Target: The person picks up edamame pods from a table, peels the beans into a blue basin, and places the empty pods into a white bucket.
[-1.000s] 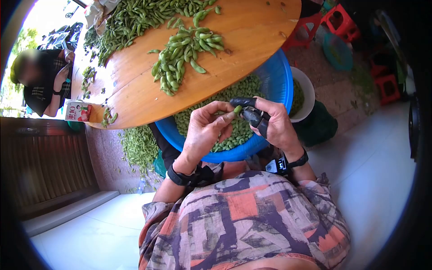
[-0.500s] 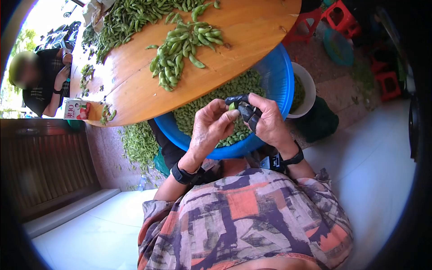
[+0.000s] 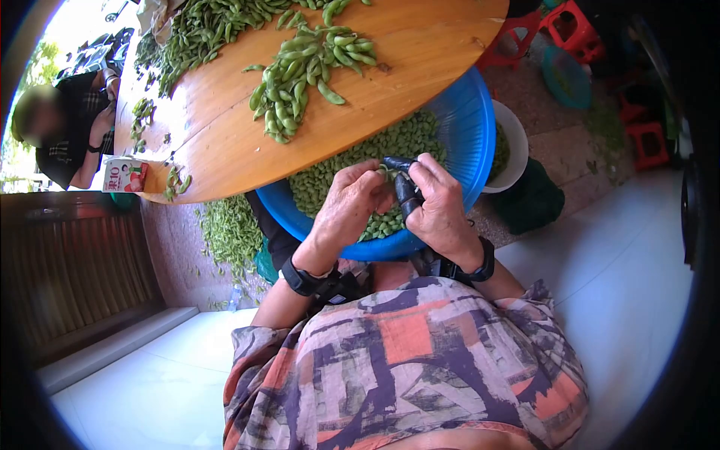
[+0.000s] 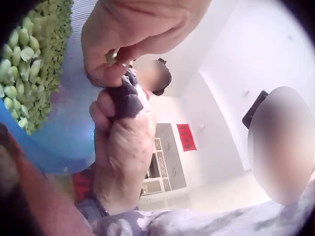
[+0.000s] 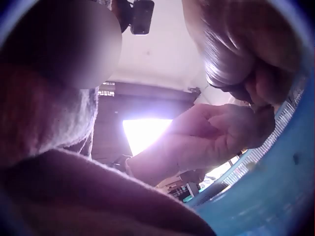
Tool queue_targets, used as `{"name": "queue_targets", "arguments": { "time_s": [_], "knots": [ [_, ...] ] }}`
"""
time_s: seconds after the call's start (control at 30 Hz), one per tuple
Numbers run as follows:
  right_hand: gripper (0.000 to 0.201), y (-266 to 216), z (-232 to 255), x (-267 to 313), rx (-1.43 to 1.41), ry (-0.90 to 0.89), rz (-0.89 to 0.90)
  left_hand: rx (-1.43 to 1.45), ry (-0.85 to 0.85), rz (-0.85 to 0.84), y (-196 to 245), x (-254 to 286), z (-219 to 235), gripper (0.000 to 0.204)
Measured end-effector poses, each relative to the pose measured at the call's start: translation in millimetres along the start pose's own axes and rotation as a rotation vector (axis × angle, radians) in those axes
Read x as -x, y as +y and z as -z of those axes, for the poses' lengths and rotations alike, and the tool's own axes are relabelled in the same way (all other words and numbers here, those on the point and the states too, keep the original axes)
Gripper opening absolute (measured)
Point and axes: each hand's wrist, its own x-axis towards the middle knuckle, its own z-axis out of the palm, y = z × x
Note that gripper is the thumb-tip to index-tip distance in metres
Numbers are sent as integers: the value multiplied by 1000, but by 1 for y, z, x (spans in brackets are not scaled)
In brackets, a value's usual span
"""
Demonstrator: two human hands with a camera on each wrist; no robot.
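Note:
Over the blue basin, my left hand [image 3: 347, 201] pinches a green edamame pod [image 4: 112, 55] between thumb and fingertips, and most of the pod is hidden. My right hand [image 3: 441, 211] meets it from the other side, its thumb and forefinger, both in black wrapping [image 3: 406, 196], pinching at the same pod. Below both hands, shelled green beans [image 3: 326, 182] fill much of the basin [image 3: 472, 124]. In the left wrist view, loose beans [image 4: 30, 56] show beside the hands. The right wrist view has the fingertips in shadow.
An orange wooden table [image 3: 210, 135] overhangs the basin, bearing a small pile of pods [image 3: 289, 82] and a larger heap [image 3: 206, 37]. A carton [image 3: 124, 175] stands near its edge. Empty pods [image 3: 225, 232] cover floor at left; a white bucket [image 3: 514, 150] stands right. Another person [image 3: 71, 135] sits across.
The green pod showed plainly between the fingertips earlier and is now mostly covered. My right hand has turned, its wrapped thumb now pointing up toward the left fingertips.

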Motion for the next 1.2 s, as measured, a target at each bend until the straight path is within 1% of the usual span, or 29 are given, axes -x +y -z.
{"name": "queue_targets", "arguments": {
  "time_s": [0.03, 0.07, 0.13, 0.17, 0.2, 0.23, 0.27, 0.33, 0.37, 0.43, 0.47, 0.53, 0.57, 0.63, 0.67, 0.7, 0.73, 0.77, 0.8, 0.83, 0.87, 0.9, 0.93, 0.97, 1.0, 1.03, 1.1, 1.17, 1.2],
  "knots": [
    [28, -2, -2, 1, -5, 0, -1, -23, -27, -36, -3, -1, 3, 15],
    [29, -2, -3, 1, -10, 0, -3, -22, -27, -36, -8, -2, 2, 15],
    [30, 3, -4, 0, 9, 19, 6, -74, 146, -103, -12, -4, -12, 21],
    [31, 4, -4, -1, 25, 40, 16, -73, 148, -105, -11, -4, -13, 21],
    [31, 4, -2, -2, 24, 39, 19, -36, 157, -70, -9, -4, -14, 15],
    [29, 3, 1, -5, -37, 27, -24, 0, 164, -34, -8, -5, -15, 9],
    [28, 3, 3, -6, -98, 15, -70, -1, 165, -35, -8, -4, -13, 9],
    [28, 6, 4, -7, -97, 22, -54, 5, 100, -46, -10, -3, -8, 8],
    [27, 7, 4, -6, -97, 26, -40, 6, 102, -45, -13, -4, -7, 8],
    [27, 7, 4, -7, -105, 14, -43, 174, 140, -73, -16, -7, -8, 9],
    [27, 7, 5, -9, -110, 4, -45, 173, 140, -76, -17, -8, -10, 9],
    [27, 8, 1, -9, -117, 10, -31, 168, 280, -106, -17, -10, -19, 15],
    [27, 8, 0, -10, -123, 18, -19, 166, 277, -110, -22, -9, -18, 15],
    [28, 4, 4, -11, -113, -3, -15, -312, 208, -378, -25, -7, -19, 15],
    [28, 3, 5, -11, -103, -27, -17, 190, 269, -97, -24, -9, -17, 17],
    [28, 4, 5, -11, -104, -24, -15, 187, 268, -99, -22, -9, -10, 17],
    [19, 6, 5, -10, -147, 5, -10, 148, 120, -55, -20, -7, 1, 14],
    [15, 8, 7, -11, -189, 34, -1, 108, -27, -14, -18, -7, 7, 15],
    [21, 13, 15, -12, -128, 82, 58, 105, -28, -22, -16, -6, 2, 15],
    [32, 19, 28, -12, -69, 129, 117, -203, 63, -78, -14, -3, -6, 19],
    [51, 24, 39, -10, -75, 207, 13, -511, 157, -131, -10, 0, -12, 22],
    [38, 32, 55, -8, -100, 267, -176, -516, 159, -135, -3, 2, -11, 22],
    [14, 35, 72, -17, 0, 398, -149, -908, 46, -302, 7, 6, -6, 23],
    [27, 30, 89, -23, 94, 437, -210, -1295, -74, -470, 16, 11, -4, 23],
    [45, 44, 106, -18, 286, 412, -267, -1257, -53, -480, 32, 14, -12, 19],
    [48, 46, 115, -18, 323, 421, -287, -1315, -16, -589, 47, 17, -17, 20],
    [46, 56, 123, -11, 389, 416, -319, -1409, 112, -813, 71, 11, -15, 24],
    [43, 59, 119, -8, 339, 381, -316, -1721, 297, -848, 94, -2, -8, 22],
    [39, 60, 116, -7, 287, 350, -318, -1907, 343, -864, 105, -11, -3, 19]
  ]
}}
